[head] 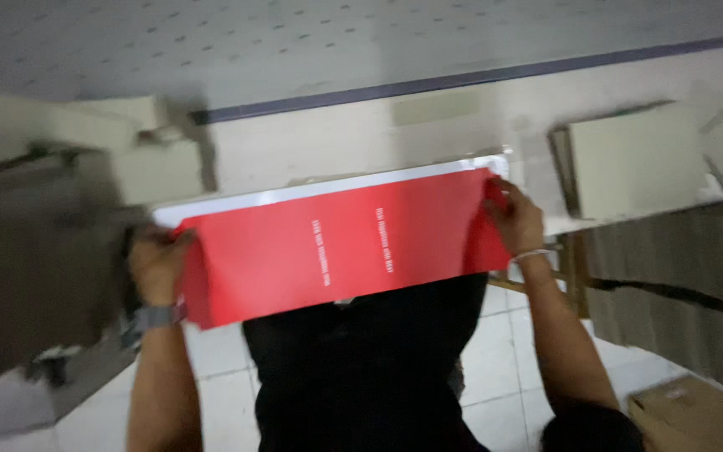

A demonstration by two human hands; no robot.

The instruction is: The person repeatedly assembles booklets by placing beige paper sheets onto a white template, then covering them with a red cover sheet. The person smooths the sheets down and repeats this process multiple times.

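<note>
Red glossy sheet (336, 251) held flat across the near edge of the pale bench (361, 142), a white board under it.
Left hand (156, 264) and right hand (514, 219) each pinch an end; even tension and squared corners would keep it from creasing.

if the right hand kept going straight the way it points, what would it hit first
Probably the pale box on the tabletop beyond it. The right hand grips the red sheet's far end and points up-right; blur leaves depth uncertain.
</note>
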